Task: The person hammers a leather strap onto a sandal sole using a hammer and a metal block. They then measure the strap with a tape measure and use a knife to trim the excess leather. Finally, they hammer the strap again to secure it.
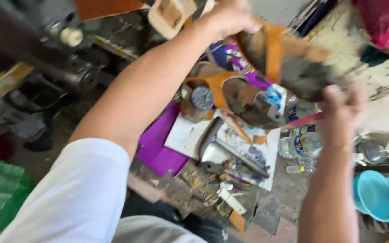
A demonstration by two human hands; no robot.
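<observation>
left hand (230, 15) gripping blurred brown leather sandal with orange strap (284, 54) at upper end | long axis slanting down-right | right hand (341, 110) closed on lower end, above cluttered worktop (266, 220)

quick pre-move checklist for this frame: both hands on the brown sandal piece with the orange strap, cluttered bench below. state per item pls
1. Left hand grips the sandal piece at its upper end: ok.
2. Right hand on its lower end: cannot tell, motion blur hides the fingers.
3. Orange strap in place across the piece: ok.
4. Piece held above the bench clutter: ok.
5. Space beneath it: not ok, a jar, a second orange-strapped piece and scraps lie there.
6. Plastic bottle and teal bowl close to the right forearm: not ok.
</observation>
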